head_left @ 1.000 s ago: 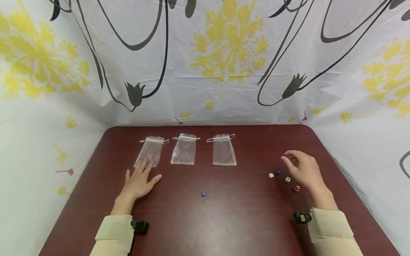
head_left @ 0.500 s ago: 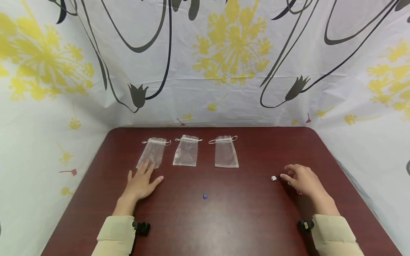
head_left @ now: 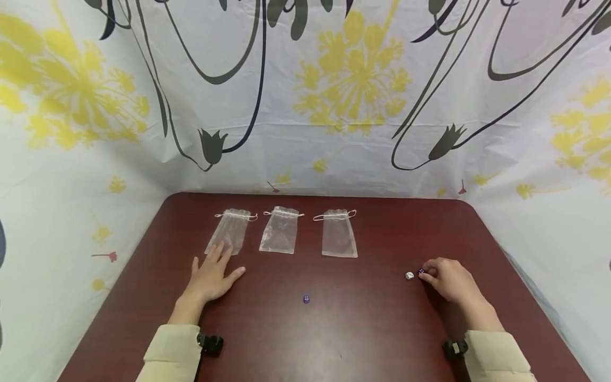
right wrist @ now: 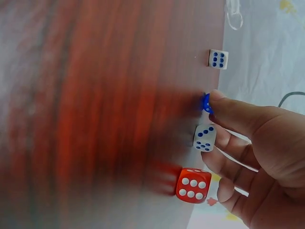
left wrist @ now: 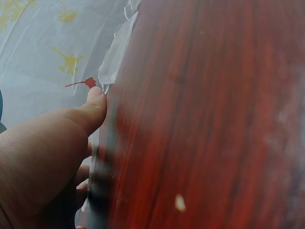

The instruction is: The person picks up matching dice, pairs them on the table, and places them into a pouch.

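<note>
My left hand [head_left: 210,284] lies with fingers spread on the table, its fingertips touching the bottom of the left sheer drawstring bag [head_left: 234,229]. At the right, my right hand [head_left: 451,278] pinches a small blue die [head_left: 421,271] between thumb and fingers. A white die [head_left: 409,276] sits just left of that. From the right wrist, a second white die [right wrist: 204,138] and a larger red die [right wrist: 194,185] show beside the curled fingers; the hand hides both in the head view. Another blue die [head_left: 306,299] lies alone near the table's middle.
Two more sheer drawstring bags, a middle one [head_left: 279,232] and a right one [head_left: 339,236], lie flat toward the back of the dark red table [head_left: 372,339]. A patterned cloth [head_left: 267,106] hangs behind and along both sides.
The right hand has come down onto the dice, and its thumb and fingers have closed on the blue die. My left hand keeps its place by the bag. The head view has tilted slightly.
</note>
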`<state>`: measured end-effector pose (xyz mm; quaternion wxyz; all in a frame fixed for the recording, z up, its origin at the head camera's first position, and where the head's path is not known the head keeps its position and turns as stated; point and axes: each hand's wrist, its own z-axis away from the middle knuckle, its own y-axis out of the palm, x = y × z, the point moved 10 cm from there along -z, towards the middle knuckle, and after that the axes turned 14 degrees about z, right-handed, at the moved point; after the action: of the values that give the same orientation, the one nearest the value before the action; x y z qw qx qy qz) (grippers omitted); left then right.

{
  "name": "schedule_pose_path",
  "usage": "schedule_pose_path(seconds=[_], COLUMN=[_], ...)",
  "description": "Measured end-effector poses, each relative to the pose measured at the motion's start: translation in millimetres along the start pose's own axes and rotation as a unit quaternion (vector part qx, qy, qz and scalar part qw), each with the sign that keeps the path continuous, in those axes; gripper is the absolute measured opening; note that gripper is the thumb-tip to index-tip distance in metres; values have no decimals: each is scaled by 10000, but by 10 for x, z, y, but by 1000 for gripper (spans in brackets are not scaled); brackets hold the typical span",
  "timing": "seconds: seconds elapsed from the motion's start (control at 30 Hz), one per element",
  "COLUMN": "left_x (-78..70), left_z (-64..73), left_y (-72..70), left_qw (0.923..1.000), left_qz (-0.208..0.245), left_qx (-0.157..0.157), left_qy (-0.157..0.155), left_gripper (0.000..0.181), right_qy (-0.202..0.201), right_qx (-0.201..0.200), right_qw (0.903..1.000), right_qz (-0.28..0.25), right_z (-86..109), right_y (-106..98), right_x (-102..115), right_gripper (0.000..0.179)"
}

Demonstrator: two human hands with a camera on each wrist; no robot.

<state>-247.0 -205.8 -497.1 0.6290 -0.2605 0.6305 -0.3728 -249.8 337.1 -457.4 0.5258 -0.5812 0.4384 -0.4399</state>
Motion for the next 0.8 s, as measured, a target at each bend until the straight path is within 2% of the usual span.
schedule_pose_path(seconds=[0.27, 0.4, 0.6, 0.8], left_x=[-13, -12, 30, 66], left_z=[9, 11, 3, -1], left_y=[-30, -33, 11, 67], left_qw=[10000, 10000, 9999, 9999], left_qz=[4, -9, 111, 150], left_qx=[-24, -13, -58, 7], left_qy=[2, 3, 67, 25], left_gripper=[80, 82, 85, 86], right_qy=[61, 84, 147, -113], right_qx=[159, 40, -523, -1174], right_qw=[9998, 9999, 9982, 9914], right_qz=[-93, -134, -240, -563], right_z=[5, 14, 40, 45], right_y=[72, 56, -87, -309], right_x=[-6, -4, 45, 260], right_gripper=[12, 11, 14, 12])
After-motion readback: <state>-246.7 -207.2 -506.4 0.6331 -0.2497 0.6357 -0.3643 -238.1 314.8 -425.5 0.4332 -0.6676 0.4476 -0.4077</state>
